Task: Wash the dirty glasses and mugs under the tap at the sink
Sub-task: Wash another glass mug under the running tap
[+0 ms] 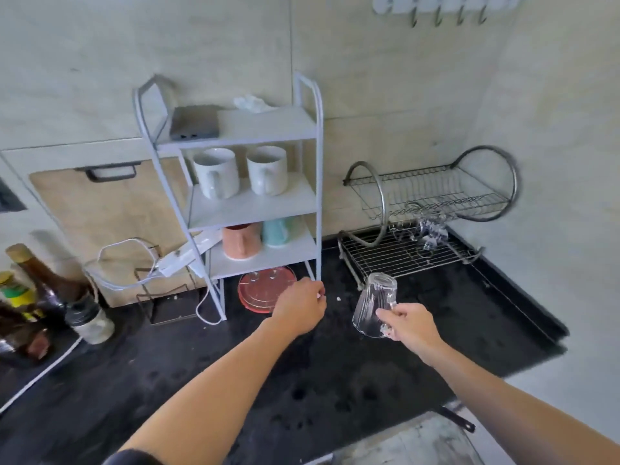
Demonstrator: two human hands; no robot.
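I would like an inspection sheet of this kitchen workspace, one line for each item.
Surface: black counter, wet spots.
Job's things: clear glass mug, upside down; two white mugs, pink mug, teal mug on white rack.
Clutter: bottles; red disc under rack.
Hands: right hand grips the glass mug's handle; left hand curled beside rack leg, hold unclear.
Cables: white cable, power strip.
Surroundings: wire dish rack, wall hooks.

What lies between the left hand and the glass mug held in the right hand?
Head view: only black countertop with one small white speck separates the left hand from the glass mug.
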